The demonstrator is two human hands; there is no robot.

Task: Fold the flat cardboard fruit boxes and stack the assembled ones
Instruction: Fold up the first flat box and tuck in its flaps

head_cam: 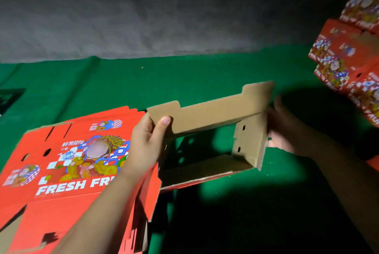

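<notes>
A half-opened cardboard box, a brown corrugated sleeve with no bottom yet, sits on green felt-like cloth. The left hand grips the box's left end, thumb hooked over the far flap. The right hand presses its right end panel from outside; whether those fingers curl is unclear.

Risk: uneven squeezing could collapse the sleeve flat again or crease the thin end panel, which has 2 punched holes.

Left of the box lies a pile of flat blanks, glossy red print. Right of the box, assembled boxes stand stacked, blurred.
</notes>
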